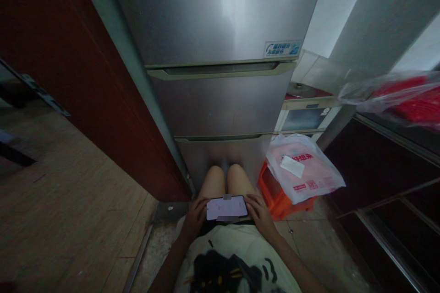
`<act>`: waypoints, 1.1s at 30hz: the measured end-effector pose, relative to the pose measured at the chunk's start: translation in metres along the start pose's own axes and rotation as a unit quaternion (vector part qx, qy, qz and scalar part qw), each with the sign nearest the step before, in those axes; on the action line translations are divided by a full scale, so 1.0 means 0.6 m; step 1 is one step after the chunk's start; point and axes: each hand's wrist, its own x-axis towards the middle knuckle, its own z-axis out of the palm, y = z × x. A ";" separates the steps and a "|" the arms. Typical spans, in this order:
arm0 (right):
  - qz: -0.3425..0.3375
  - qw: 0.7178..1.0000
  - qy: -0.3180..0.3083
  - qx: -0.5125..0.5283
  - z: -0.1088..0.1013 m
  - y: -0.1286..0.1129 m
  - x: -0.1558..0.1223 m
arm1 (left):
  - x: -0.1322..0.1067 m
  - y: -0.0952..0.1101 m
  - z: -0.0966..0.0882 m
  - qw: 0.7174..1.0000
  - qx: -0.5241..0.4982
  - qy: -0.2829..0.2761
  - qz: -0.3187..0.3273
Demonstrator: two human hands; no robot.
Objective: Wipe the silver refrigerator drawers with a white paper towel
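A smartphone (227, 208) with a lit, pale screen lies sideways over my lap, held at both ends. My left hand (195, 214) grips its left end, fingers curled behind it. At the opposite end my right hand (256, 209) is closed on the phone in the same way. What the screen displays is too faint to read. Just beyond the phone are my bare knees (225, 176), close to the lowest drawer of a silver refrigerator (220, 100).
To the right, a white plastic bag (302, 165) with red print rests on an orange stool (275, 194). A dark red door (92, 68) stands on the left. Dark cabinets (371, 155) line the right side, below a red bundle in clear plastic (405, 98).
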 end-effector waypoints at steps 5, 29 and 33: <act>-0.004 1.000 0.001 -0.001 0.000 -0.001 0.000 | 0.001 0.003 -0.002 1.000 -0.001 -0.003 -0.002; -0.006 0.999 -0.018 -0.038 -0.003 0.001 0.002 | 0.000 0.002 0.000 1.000 -0.009 0.001 -0.009; 0.018 0.999 0.003 -0.031 -0.007 0.002 -0.001 | 0.000 0.001 0.000 1.000 -0.010 0.000 -0.008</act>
